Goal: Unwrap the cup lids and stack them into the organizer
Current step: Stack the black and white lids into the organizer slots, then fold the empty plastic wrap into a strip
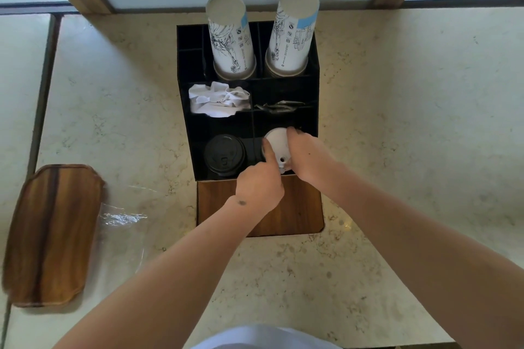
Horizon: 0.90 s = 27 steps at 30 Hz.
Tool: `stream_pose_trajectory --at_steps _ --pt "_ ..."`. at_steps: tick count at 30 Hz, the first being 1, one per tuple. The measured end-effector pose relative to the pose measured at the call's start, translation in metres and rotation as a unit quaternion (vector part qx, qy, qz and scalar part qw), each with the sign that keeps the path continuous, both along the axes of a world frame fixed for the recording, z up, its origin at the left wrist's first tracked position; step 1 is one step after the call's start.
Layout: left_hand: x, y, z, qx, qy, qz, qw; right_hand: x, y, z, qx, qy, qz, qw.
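Note:
A black organizer (187, 110) with a wooden front stands on the marble counter. Its front right slot holds a stack of white cup lids (277, 142). My left hand (259, 187) touches the left edge of the top white lid with its fingertips. My right hand (307, 156) grips the same lid's right side from above. A stack of black cup lids (224, 156) fills the front left slot. A clear plastic wrapper (122, 218) lies flat on the counter to the left of the organizer.
Two tall stacks of paper cups (230, 39) (293, 34) stand upside down in the back slots. White napkins (218, 99) and dark sachets (279, 107) fill the middle slots. A wooden tray (51, 235) lies at the far left. Windows run along the back.

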State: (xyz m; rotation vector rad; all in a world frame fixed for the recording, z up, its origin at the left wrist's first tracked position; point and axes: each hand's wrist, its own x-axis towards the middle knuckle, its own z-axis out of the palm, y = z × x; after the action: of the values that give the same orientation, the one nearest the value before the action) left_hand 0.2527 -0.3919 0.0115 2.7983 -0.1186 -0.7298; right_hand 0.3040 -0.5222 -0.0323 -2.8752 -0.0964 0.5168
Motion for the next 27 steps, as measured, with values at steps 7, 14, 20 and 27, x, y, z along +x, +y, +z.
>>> stream_pose_trajectory --at_steps 7,14,20,27 --pt "-0.033 0.010 0.032 -0.276 0.054 0.117 0.953 -0.024 0.001 0.046 0.054 0.050 -0.083 0.994" --pt "-0.174 0.141 0.030 -0.418 -0.012 0.476 0.774 -0.131 0.080 0.079 0.213 0.093 -0.080 0.969" --pt "-0.283 0.245 0.011 -0.419 -0.052 0.799 0.427 -0.190 0.176 0.075 0.382 0.388 -0.259 0.797" --pt "-0.331 0.285 -0.013 -0.384 -0.063 0.822 0.415 -0.210 0.248 0.066 0.317 0.432 -0.291 0.793"
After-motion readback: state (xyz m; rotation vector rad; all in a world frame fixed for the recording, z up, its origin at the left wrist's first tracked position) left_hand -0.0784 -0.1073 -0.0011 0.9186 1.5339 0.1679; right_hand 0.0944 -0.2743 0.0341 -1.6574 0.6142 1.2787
